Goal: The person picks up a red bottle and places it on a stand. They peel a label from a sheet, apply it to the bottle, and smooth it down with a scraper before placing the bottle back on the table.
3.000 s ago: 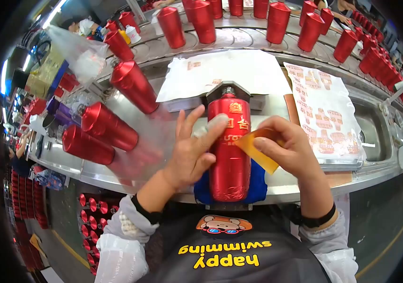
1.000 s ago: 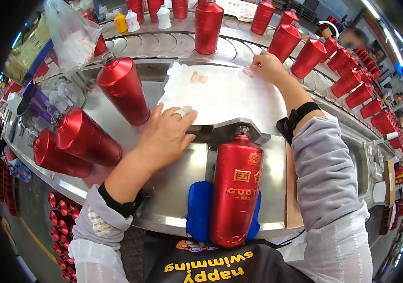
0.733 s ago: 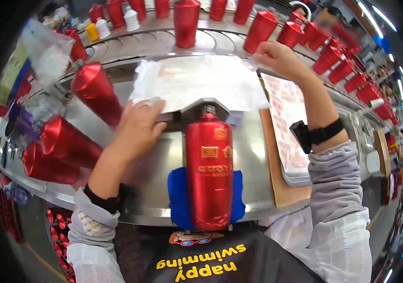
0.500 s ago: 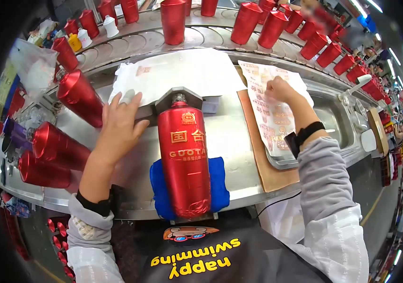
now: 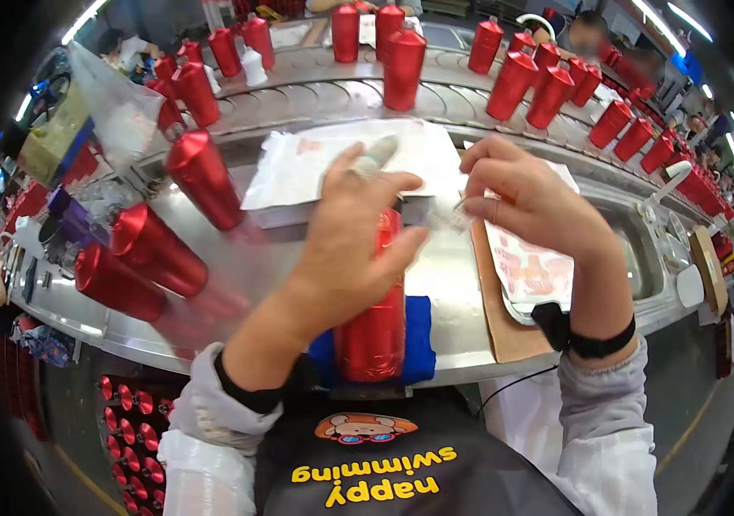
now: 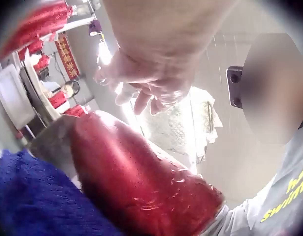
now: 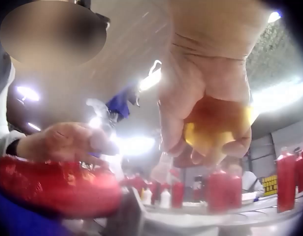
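A red bottle (image 5: 373, 340) lies on a blue cloth (image 5: 420, 335), its neck away from the body. Over its upper half hovers my left hand (image 5: 341, 241), blurred, fingers spread and thumb apart, hiding the lettering; whether it touches is unclear. My right hand (image 5: 539, 198) is up to the right of the bottle, fingers bent. It holds a yellow translucent piece (image 7: 210, 137) inside the fingers in the right wrist view. A small clear film (image 5: 457, 215) shows at its fingertips. In the left wrist view the bottle (image 6: 136, 172) shows below my left hand (image 6: 151, 73).
A white sheet (image 5: 298, 168) covers a block behind the bottle. A printed label sheet (image 5: 535, 275) lies on a tray at right, beside a sink (image 5: 633, 249). Several red bottles (image 5: 204, 181) stand or lean at left; more stand on the conveyor (image 5: 298, 90) behind.
My left hand has moved from the white sheet's left side to above the bottle. My right hand has left the printed sheet and come left, with clear film at its fingertips. The head view has shifted.
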Tool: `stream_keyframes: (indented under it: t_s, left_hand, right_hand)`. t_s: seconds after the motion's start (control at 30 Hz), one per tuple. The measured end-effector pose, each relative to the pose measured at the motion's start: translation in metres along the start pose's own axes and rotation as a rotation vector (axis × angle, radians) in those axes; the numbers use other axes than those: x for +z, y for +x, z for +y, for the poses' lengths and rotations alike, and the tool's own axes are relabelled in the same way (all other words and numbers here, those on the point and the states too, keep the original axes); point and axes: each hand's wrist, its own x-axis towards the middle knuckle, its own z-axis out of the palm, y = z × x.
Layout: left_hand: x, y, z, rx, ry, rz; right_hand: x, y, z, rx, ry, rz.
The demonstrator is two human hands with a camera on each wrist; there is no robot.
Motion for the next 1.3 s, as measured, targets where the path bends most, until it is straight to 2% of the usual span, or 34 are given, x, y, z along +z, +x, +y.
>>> stream_keyframes:
  t_s: [0.03, 0.1, 0.13, 0.2, 0.23, 0.27, 0.37, 0.47, 0.8, 1.03, 1.2, 1.3]
  left_hand:
    - [0.005, 0.003, 0.000, 0.035, 0.026, 0.030]
    - [0.006, 0.002, -0.001, 0.040, -0.037, -0.015]
    - [0.005, 0.000, 0.000, 0.042, -0.069, -0.039]
    - [-0.002, -0.009, 0.003, -0.073, -0.152, -0.022]
    - [-0.004, -0.013, 0.005, -0.132, -0.203, -0.001]
    - [-0.005, -0.017, 0.007, -0.196, -0.255, 0.020]
    - [-0.006, -0.025, 0.013, -0.214, -0.195, 0.062]
    - [-0.004, -0.030, 0.017, -0.159, -0.162, 0.099]
    - [0.001, -0.043, 0.021, -0.237, -0.178, 0.100]
    - [0.008, -0.046, 0.024, -0.196, -0.092, 0.102]
    - [0.009, -0.049, 0.023, -0.281, -0.194, 0.060]
    - [0.011, -0.051, 0.023, -0.336, -0.244, 0.059]
  right_hand:
    - [0.002, 0.003, -0.015, -0.010, 0.023, 0.016]
    - [0.009, 0.003, -0.031, -0.054, 0.103, 0.065]
    - [0.011, 0.001, -0.037, -0.016, 0.130, 0.065]
    - [0.029, -0.007, -0.031, -0.021, 0.222, 0.244]
    - [0.034, -0.014, -0.036, 0.103, 0.332, 0.188]
    - [0.059, -0.015, -0.032, 0.039, 0.497, 0.315]
    - [0.097, -0.022, -0.036, 0.121, 0.710, 0.324]
    - [0.112, -0.020, -0.045, 0.140, 0.812, 0.445]
    - [0.106, -0.046, -0.052, 0.265, 0.831, 0.448]
    - [0.126, -0.037, -0.048, 0.198, 0.984, 0.515]
    - [0.124, -0.051, -0.045, 0.215, 1.017, 0.459]
    - [0.116, -0.061, -0.043, 0.264, 0.988, 0.356]
